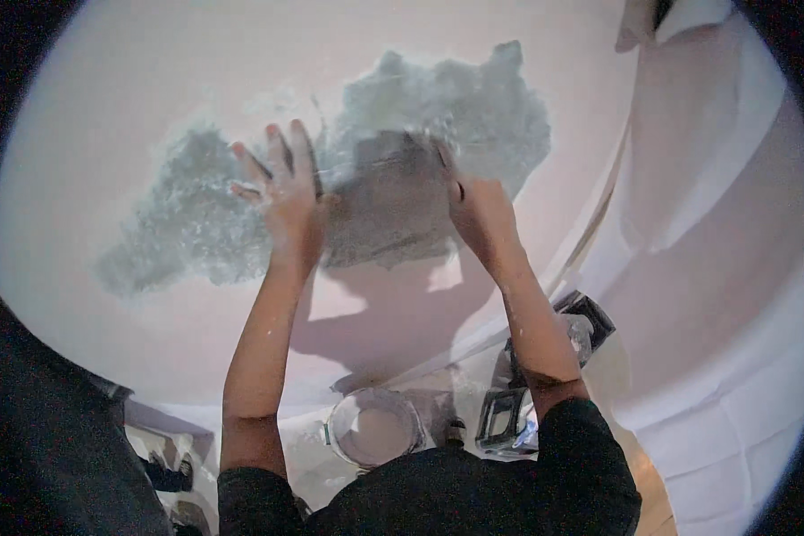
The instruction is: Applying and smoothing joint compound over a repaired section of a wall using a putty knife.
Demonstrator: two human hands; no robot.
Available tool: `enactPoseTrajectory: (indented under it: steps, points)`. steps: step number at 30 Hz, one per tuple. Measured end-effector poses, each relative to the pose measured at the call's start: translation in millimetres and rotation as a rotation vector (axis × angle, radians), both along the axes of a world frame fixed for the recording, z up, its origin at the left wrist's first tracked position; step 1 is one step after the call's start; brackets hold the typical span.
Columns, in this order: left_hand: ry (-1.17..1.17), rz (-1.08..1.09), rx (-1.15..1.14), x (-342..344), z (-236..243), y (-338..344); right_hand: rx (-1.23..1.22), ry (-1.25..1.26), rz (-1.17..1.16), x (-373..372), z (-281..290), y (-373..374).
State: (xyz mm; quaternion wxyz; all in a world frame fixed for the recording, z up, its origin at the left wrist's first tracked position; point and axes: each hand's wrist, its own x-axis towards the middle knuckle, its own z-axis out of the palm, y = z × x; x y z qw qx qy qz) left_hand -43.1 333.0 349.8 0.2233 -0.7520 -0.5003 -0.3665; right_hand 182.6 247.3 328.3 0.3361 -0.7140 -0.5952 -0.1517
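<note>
A pale pinkish-white wall (152, 107) fills most of the view, its edges bowed by the lens. To its right stands another pale surface (715, 223), marked by faint lines lower down. Across the wall's middle spreads a ragged, mottled grey patch (384, 192), streaked with whitish smears and darkest between the hands, with a soft shadow (380, 326) falling below it. Under the wall's lower edge, near the dark-shirted body, sits a round bucket (375, 427) with pale contents. The left hand (291, 196) is spread wide over the patch, fingers apart and whitened. The right hand (487, 214) is curled at the patch's right part; a thin dark edge shows by its fingertips, but I cannot tell what it grips. Beside the right forearm are two black-edged containers (506, 420), their contents unclear.
</note>
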Motion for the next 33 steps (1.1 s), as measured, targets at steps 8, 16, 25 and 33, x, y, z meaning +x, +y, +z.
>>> enactPoseTrajectory:
  steps: [8,16,25,33]
  points:
    - [-0.164,-0.008,0.05,13,-10,7,0.179,0.146,0.004,92,-172,-18]
    - [-0.171,-0.067,0.222,17,-16,20,0.316,0.201,0.095,126,-146,32]
    - [-0.14,-0.098,0.278,12,-18,25,0.054,0.201,0.078,124,-149,15]
    - [-0.005,-0.008,0.286,7,-21,28,-0.055,0.332,0.133,114,-254,6]
